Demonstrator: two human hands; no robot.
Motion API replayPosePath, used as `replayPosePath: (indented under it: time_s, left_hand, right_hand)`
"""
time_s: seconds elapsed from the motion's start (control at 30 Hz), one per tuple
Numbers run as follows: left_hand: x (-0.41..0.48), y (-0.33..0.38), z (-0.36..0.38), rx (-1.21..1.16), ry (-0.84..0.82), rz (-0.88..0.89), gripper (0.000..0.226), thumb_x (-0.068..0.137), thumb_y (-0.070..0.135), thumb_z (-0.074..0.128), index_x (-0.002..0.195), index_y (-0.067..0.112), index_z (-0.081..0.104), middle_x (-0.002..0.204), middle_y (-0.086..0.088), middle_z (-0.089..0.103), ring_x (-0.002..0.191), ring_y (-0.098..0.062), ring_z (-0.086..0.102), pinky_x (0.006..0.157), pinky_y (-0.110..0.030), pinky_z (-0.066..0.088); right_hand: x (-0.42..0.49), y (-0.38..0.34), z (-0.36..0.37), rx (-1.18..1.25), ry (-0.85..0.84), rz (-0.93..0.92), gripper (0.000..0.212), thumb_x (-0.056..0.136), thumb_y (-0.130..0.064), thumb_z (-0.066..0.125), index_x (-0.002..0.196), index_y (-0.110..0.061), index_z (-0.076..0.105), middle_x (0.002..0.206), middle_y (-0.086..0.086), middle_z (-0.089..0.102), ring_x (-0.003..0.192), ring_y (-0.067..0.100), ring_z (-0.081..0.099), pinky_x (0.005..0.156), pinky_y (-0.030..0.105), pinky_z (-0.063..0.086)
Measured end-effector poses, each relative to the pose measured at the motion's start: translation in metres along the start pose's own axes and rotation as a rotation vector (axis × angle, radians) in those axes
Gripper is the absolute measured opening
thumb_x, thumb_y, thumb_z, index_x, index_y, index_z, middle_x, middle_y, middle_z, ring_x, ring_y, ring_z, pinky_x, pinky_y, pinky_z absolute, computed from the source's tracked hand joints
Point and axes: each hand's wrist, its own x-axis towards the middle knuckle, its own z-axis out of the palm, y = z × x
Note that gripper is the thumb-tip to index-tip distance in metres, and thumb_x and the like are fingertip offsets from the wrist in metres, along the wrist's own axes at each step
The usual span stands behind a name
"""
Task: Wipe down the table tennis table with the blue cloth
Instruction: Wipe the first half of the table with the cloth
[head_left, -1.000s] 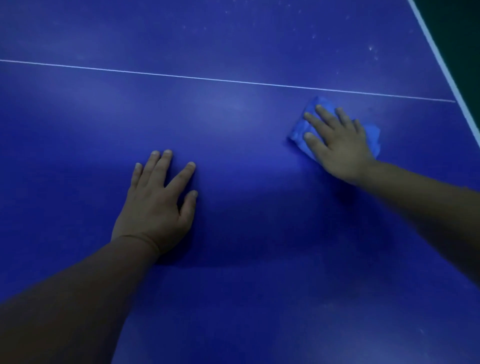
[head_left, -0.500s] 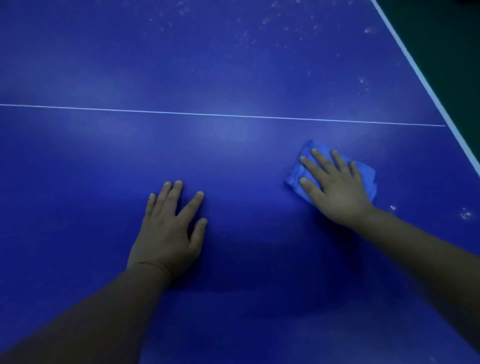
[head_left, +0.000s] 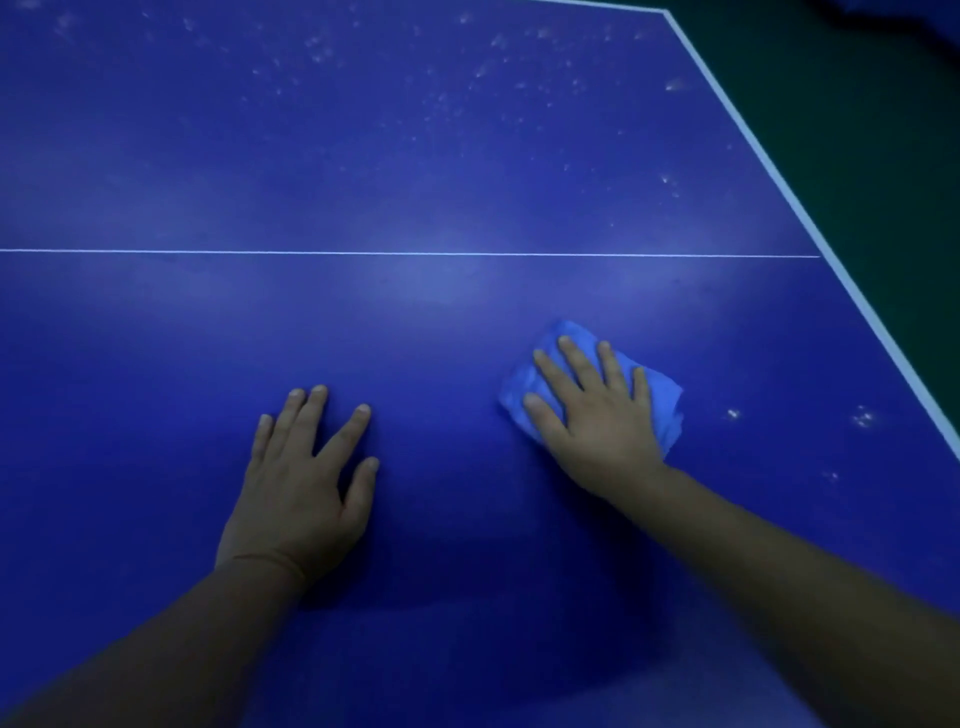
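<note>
Person leans over the table tennis table (head_left: 415, 156), both forearms reaching out across the blue top.

Right hand (head_left: 597, 421): palm down on the blue cloth (head_left: 665, 405), fingers straight and slightly fanned, thumb out to its inner side. It presses the cloth flat rather than clutching it. The cloth is bunched under the palm; crumpled edges show past the fingertips, beyond the thumb, and out past the little finger.

Left hand (head_left: 301, 483): flat on the bare surface, fingers spread wide, holding nothing. It sits well apart from the right hand and a little nearer the person's body.

Ahead of both sets of fingertips a thin white line (head_left: 415, 253) runs straight across the table. The cloth lies on the near side of it, not touching.

Beyond that line, far past the fingertips, the surface is scattered with pale specks (head_left: 467, 67). A few more pale marks (head_left: 865, 417) sit on the outer side of the right hand, between cloth and table edge.

White border stripe (head_left: 810, 218) marks the edge out past the right hand; dark green floor (head_left: 857, 130) shows beyond it
</note>
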Motion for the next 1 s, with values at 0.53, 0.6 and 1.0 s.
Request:
replayPosePath:
  time_s: [0.53, 0.6, 1.0]
  left_hand:
    - [-0.004, 0.003, -0.010, -0.038, -0.059, 0.016, 0.082, 0.086, 0.062, 0.017, 0.154, 0.022, 0.039, 0.166, -0.016, 0.018, 0.155, -0.027, 0.004, 0.126, -0.043, -0.004]
    - [-0.001, 0.003, -0.015, -0.129, -0.087, 0.007, 0.086, 0.082, 0.065, 0.017, 0.153, 0.021, 0.040, 0.166, -0.014, 0.017, 0.155, -0.024, 0.003, 0.124, -0.040, -0.006]
    - [-0.173, 0.000, -0.025, -0.179, -0.140, 0.613, 0.059, 0.097, 0.034, 0.039, 0.147, 0.004, 0.048, 0.162, -0.015, 0.031, 0.152, -0.032, 0.021, 0.121, -0.050, 0.015]
  right_hand:
    - [-0.070, -0.129, 0.021, 0.083, -0.014, 0.426, 0.061, 0.100, -0.062, 0.020, 0.158, -0.042, 0.018, 0.169, -0.010, 0.003, 0.154, 0.032, -0.004, 0.118, 0.063, -0.003]
    - [-0.069, -0.166, 0.027, 0.096, -0.004, 0.388, 0.061, 0.101, -0.061, 0.022, 0.158, -0.039, 0.017, 0.169, -0.008, 0.003, 0.154, 0.033, -0.004, 0.118, 0.063, -0.006]
    - [-0.228, -0.107, 0.010, 0.080, 0.005, 1.061, 0.062, 0.102, -0.058, 0.017, 0.160, -0.038, 0.010, 0.169, -0.006, -0.002, 0.154, 0.033, -0.004, 0.120, 0.063, 0.002]
